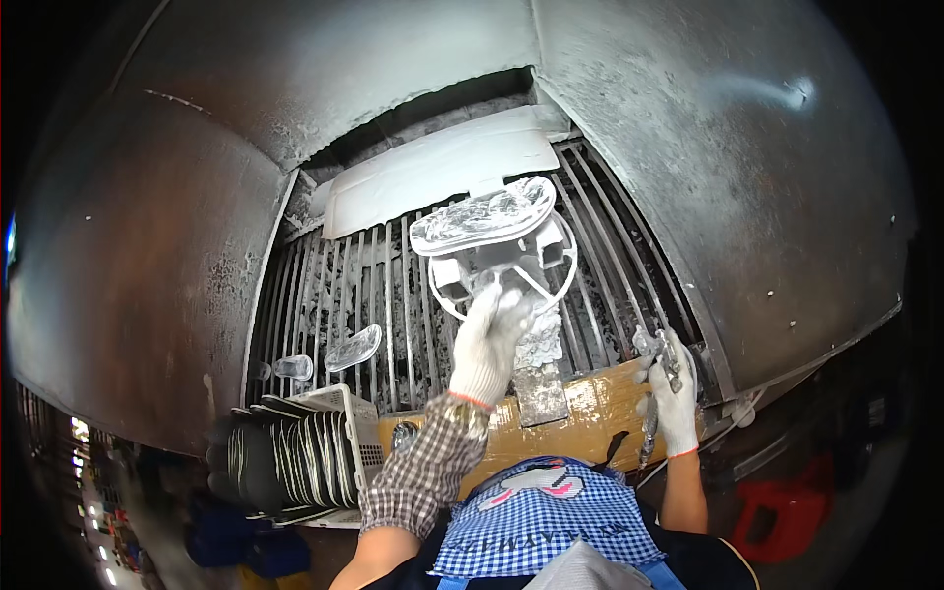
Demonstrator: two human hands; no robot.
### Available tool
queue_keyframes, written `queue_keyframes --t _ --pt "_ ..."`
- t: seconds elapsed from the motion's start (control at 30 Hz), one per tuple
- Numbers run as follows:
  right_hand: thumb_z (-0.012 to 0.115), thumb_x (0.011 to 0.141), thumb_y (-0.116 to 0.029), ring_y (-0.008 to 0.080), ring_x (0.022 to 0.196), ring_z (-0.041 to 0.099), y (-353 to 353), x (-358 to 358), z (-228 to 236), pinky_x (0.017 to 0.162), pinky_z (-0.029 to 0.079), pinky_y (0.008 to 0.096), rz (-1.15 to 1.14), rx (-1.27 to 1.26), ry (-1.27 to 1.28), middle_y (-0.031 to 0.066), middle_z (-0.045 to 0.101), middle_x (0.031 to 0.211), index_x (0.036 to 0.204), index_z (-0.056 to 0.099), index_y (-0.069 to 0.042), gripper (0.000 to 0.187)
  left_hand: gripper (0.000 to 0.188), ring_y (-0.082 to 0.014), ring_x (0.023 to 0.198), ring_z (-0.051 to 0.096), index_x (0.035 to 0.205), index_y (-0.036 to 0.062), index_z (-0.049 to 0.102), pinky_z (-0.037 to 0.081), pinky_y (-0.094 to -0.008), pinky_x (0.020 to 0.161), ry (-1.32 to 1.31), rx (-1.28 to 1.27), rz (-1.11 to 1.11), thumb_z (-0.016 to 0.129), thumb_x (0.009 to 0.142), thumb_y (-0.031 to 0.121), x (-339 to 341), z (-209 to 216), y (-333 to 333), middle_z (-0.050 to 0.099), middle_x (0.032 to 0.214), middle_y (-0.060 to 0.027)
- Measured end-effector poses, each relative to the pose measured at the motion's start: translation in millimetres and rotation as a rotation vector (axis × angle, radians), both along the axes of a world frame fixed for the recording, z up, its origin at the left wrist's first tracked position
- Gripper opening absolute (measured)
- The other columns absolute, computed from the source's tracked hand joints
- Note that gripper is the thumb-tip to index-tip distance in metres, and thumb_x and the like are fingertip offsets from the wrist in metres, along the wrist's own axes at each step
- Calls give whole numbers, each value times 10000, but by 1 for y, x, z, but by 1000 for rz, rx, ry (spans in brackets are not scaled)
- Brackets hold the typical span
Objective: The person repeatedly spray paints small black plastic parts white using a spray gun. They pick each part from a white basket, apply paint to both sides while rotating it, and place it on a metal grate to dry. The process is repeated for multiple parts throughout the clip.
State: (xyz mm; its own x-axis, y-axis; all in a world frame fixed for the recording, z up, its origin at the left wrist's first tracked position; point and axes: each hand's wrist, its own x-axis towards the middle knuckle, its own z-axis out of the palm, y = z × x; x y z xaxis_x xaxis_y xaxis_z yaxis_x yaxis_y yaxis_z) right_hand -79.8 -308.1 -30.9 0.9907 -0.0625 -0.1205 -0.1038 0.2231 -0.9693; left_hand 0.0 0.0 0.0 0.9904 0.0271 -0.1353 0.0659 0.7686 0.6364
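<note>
A long oval piece (484,215), like a shoe sole with a white rim and a glossy, wrinkled film on top, rests on a round white-coated stand (572,258). My left hand (492,339), in a white knit glove, reaches to the near side of the stand, just below the oval piece. Its fingers are blurred, so their grip cannot be made out. Off to the right, my right hand (674,393), also gloved, is closed around a metal spray gun (671,362). The gun is held away from the oval piece, over the right front of the grate.
Metal bars form a grate (339,285) beneath the stand, between tall metal walls (728,197). Cardboard (442,162) lies at the back. Two small oval pieces (354,347) sit on the left bars. A white crate (359,433) holds several dark, pale-edged slabs. A tape-covered brown board (600,403) edges the front.
</note>
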Motion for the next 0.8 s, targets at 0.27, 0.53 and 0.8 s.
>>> queue_keyframes --t 0.27,0.53,0.8 --pt "711 907 55 65 673 600 8 -10 -4 537 495 204 -89 -157 -25 28 677 1130 1582 492 -61 720 523 -301 1276 589 1395 -59 499 502 -459 1127 99 -137 260 717 1035 250 72 46 -23 606 1377 -226" --pt "714 952 -15 110 945 643 5 -20 -43 804 553 255 -7 -243 -52 38 655 1138 1480 552 -20 553 310 -328 1066 743 1295 -21 631 620 -425 844 216 -356 429 708 1011 75 101 52 -30 741 1224 -168" --pt "707 985 -51 107 873 652 29 -11 -35 741 530 258 23 -360 2 22 686 1025 1373 635 -14 397 296 -261 1064 734 1253 3 653 607 -408 926 -198 -220 446 697 1014 171 37 42 61 747 1180 -139"
